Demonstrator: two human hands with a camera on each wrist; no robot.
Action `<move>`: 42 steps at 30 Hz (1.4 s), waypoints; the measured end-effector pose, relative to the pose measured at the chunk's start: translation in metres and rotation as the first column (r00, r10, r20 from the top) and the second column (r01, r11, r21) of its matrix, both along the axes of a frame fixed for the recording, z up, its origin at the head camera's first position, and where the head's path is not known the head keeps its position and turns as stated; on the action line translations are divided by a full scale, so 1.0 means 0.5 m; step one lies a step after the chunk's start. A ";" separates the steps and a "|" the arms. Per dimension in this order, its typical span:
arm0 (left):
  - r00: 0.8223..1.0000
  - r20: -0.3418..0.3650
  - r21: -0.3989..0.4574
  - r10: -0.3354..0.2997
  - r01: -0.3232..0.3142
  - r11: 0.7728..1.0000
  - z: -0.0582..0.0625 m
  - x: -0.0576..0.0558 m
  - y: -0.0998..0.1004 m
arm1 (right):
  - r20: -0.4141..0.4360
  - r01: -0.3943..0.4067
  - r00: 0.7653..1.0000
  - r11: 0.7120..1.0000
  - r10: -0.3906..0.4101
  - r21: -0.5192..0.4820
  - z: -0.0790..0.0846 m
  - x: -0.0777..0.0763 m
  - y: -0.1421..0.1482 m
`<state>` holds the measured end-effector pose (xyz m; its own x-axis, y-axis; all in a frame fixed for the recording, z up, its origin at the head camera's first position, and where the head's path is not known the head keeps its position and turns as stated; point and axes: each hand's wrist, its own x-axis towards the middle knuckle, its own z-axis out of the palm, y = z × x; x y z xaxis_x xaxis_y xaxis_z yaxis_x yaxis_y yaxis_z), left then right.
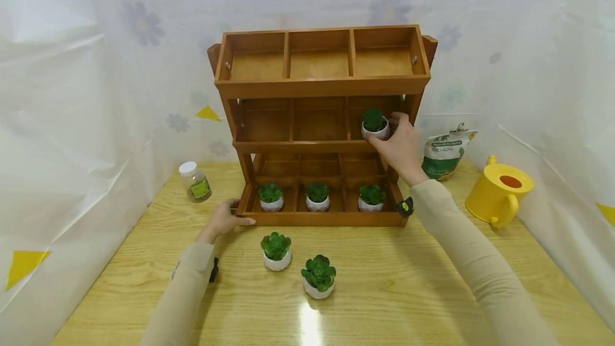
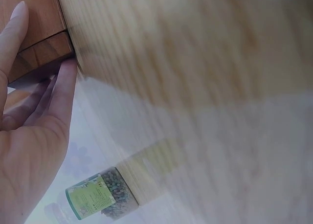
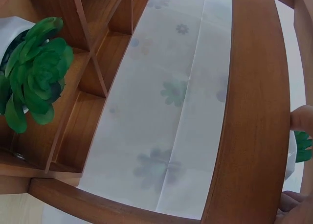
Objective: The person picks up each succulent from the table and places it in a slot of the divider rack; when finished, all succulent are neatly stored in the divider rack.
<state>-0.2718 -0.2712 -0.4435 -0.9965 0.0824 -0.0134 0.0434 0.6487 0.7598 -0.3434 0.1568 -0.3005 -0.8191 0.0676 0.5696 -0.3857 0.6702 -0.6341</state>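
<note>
My right hand (image 1: 402, 142) pinches a small white pot with a green succulent (image 1: 373, 122) between thumb and fingers, at the right compartment of the middle tier. In the right wrist view a wooden upright (image 3: 257, 106) hides most of that pot. The three-tier wooden plant shelf (image 1: 321, 220) stands upright on the table. At its lower left corner my left hand (image 1: 225, 221) holds on, thumb at the front and fingers round the side, as the left wrist view shows. Three potted succulents, including the middle one (image 1: 317, 197), sit in the bottom tier, one per compartment.
Two more potted succulents (image 1: 276, 251) (image 1: 319, 276) stand on the table (image 1: 384, 282) before the shelf. A jar of granules with a white lid (image 1: 195, 181) stands at left. A green-and-white bag (image 1: 444, 152) and a yellow watering can (image 1: 498, 194) are at right.
</note>
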 end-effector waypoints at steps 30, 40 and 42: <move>1.000 0.005 -0.043 0.017 -0.017 0.999 -0.006 -0.005 -0.001 | -0.058 -0.123 0.991 0.988 0.118 -0.093 -0.017 0.042 0.031; 1.000 0.019 -0.033 0.020 -0.019 0.999 -0.003 -0.003 -0.001 | -0.024 -0.266 0.964 0.955 0.265 -0.130 -0.053 0.127 0.032; 0.999 0.025 -0.027 0.022 -0.021 0.999 0.000 -0.003 0.001 | 0.023 -0.347 0.935 0.927 0.354 -0.140 -0.069 0.152 0.031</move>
